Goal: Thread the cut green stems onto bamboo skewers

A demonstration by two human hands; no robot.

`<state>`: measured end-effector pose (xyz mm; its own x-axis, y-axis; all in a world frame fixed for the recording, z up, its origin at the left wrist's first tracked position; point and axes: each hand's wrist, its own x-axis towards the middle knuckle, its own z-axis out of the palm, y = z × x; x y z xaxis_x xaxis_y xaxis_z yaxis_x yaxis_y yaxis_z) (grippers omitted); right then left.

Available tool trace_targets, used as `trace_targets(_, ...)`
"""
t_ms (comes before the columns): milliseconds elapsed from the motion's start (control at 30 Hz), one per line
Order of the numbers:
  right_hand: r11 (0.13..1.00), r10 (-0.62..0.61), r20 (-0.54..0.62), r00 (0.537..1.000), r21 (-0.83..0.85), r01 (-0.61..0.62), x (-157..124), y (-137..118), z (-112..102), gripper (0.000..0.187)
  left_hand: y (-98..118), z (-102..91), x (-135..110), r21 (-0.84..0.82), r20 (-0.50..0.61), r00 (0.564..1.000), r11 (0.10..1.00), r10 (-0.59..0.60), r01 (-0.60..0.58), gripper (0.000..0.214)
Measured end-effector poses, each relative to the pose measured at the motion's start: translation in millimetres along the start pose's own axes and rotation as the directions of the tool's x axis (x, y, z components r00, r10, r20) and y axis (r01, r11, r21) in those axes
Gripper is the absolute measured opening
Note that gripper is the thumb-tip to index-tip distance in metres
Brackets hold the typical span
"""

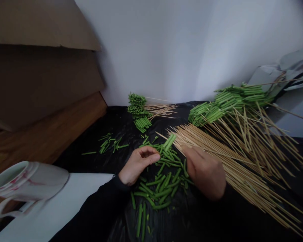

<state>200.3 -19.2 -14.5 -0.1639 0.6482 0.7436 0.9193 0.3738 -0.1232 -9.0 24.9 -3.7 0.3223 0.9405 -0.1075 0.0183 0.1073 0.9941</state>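
My right hand (pixel 205 171) is closed around a thin bamboo skewer (pixel 162 135), whose pointed end sticks out to the upper left. A few short green bean pieces (pixel 169 142) sit side by side across that skewer near its tip. My left hand (pixel 140 162) is just left of them, thumb and index finger pinched together; whatever is between the fingertips is too small to make out. Below and between both hands lies a loose pile of cut green beans (pixel 164 188). A thick bundle of bare bamboo skewers (pixel 232 161) lies beside and beyond my right hand.
Black plastic sheeting (pixel 91 168) covers the surface. Finished bean skewers form a small stack (pixel 141 114) by the wall and a larger stack (pixel 229 101) at right. Stray bean pieces (pixel 107 144) lie left. A mug (pixel 45 178) stands on a white board (pixel 83 188); a cardboard box (pixel 40 74) is behind.
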Motion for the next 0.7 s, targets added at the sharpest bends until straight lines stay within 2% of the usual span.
trace_targets(67,1.000,0.010,-0.020,1.000,-0.017,-0.010,3,5,-2,0.024,0,2.5,-2,0.177,0.078,0.996,0.983,0.044,-0.057,0.023)
trace_targets(167,1.000,0.015,-0.021,1.000,-0.027,-0.016,4,6,-2,0.025,-2,7.7,-6,0.406,0.199,0.977,0.900,0.081,-0.157,0.027)
trace_targets(333,0.999,0.032,0.002,0.999,-0.026,-0.032,3,0,-1,0.028,-6,17.1,-15,0.565,0.367,0.917,0.747,0.156,-0.352,0.027)
trace_targets(433,0.999,0.037,-0.002,0.999,-0.016,-0.037,3,-2,-1,0.027,-6,22.1,-20,0.670,0.397,0.903,0.621,0.163,-0.407,0.028)
trace_targets(500,1.000,0.027,-0.002,1.000,-0.006,-0.027,3,-3,-1,0.028,-6,23.9,-22,0.749,0.389,0.904,0.511,0.175,-0.421,0.023)
trace_targets(567,1.000,0.020,0.002,1.000,-0.002,-0.020,3,-3,0,0.028,-5,24.0,-23,0.787,0.382,0.905,0.447,0.188,-0.426,0.015)
trace_targets(633,1.000,0.021,0.011,1.000,0.001,-0.021,3,-3,0,0.028,-5,22.2,-21,0.777,0.372,0.908,0.470,0.194,-0.418,0.006)
trace_targets(700,1.000,0.021,0.018,1.000,0.001,-0.021,3,-3,0,0.028,-5,18.5,-18,0.729,0.338,0.918,0.559,0.207,-0.394,0.002)
